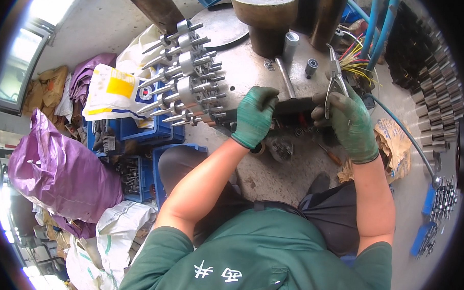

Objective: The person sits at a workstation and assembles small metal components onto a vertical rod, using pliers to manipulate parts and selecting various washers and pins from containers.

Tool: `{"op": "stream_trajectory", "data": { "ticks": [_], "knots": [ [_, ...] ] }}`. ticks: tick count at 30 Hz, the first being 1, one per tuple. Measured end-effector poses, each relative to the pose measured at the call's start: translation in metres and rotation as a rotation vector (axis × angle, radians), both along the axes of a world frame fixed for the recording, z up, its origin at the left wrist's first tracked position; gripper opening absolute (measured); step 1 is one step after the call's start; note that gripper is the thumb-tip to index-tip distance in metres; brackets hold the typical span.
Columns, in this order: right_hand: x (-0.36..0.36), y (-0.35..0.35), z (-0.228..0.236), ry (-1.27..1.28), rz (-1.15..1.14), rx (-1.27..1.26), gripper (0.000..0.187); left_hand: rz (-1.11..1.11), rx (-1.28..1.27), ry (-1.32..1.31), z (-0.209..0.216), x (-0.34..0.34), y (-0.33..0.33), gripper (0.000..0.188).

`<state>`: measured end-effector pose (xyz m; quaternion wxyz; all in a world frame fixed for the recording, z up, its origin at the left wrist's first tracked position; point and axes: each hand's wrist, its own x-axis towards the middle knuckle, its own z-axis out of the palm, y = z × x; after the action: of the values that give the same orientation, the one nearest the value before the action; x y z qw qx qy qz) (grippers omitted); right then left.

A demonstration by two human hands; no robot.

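- The right hand (pixel 345 115), green-gloved, was clamped around the handles of long-nosed metal pliers (pixel 335 77), which stood above the right part of the steel worktable (pixel 240 68), tips pointing toward the far side.
- The pliers' handles were spread; whether the narrow tips met could not be made out.
- The left hand (pixel 257 115), also green-gloved, was well apart from the right one, fingers curled inward near the worktable's front edge; whether they pinched anything small could not be told.
- Between the hands, a metal rod (pixel 285 78) lay on the worktable, and near its far end sat a small cluster of metal rings (pixel 269 64).
- Just beyond the rod stood a metal cylinder (pixel 290 46); a shorter cylinder (pixel 311 66) stood to its right, near the pliers.
- To the left of the left hand, shafts with thick cylindrical cores (pixel 187 67) were lined up in a row, their ends pointing sideways.
- Yellow and red wires (pixel 355 65) spread out beside the pliers, near blue hoses (pixel 370 32).
- A purple sack (pixel 62 175) stood at far left, near blue crates (pixel 146 131).
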<state>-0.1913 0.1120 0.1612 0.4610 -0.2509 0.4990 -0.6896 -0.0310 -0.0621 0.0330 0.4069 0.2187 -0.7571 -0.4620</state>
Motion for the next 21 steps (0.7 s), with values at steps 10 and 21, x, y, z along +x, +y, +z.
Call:
{"op": "stream_trajectory", "data": {
  "ticks": [10, 21],
  "knots": [
    [0.01, -0.007, -0.032, 0.435, 0.15, 0.177, 0.035, -0.302, 1.337, 0.278, 0.016, 0.017, 0.023, 0.045],
    [0.029, -0.025, -0.049, 1.209, 0.035, 0.086, 0.035, -0.293, 1.275, 0.08, 0.019, 0.02, 0.034, 0.034]
  ]
}}
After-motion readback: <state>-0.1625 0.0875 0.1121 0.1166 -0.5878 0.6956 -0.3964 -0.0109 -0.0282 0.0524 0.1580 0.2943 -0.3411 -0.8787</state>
